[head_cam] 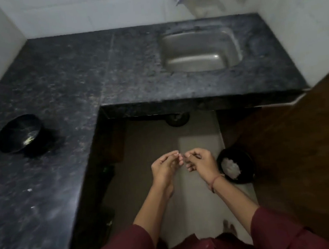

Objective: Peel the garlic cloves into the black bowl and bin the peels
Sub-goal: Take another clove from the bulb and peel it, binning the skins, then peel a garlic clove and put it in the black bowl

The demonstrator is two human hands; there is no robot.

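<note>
Head view looks down at two hands held close together over the floor. The left hand (pixel 164 167) pinches a tiny garlic piece (pixel 178 153) at its fingertips. The right hand (pixel 200 162) has curled fingers just beside that piece, likely picking at the skin, but I cannot tell if it holds anything. They work near the bin (pixel 246 157) on the floor, probably so peels drop in easily; white peels (pixel 231 168) lie inside. The black bowl (pixel 38 141) sits well apart on the counter (pixel 58 78), with pale cloves (pixel 28 140) in it. Small scraps (pixel 29 190) lie there too.
</note>
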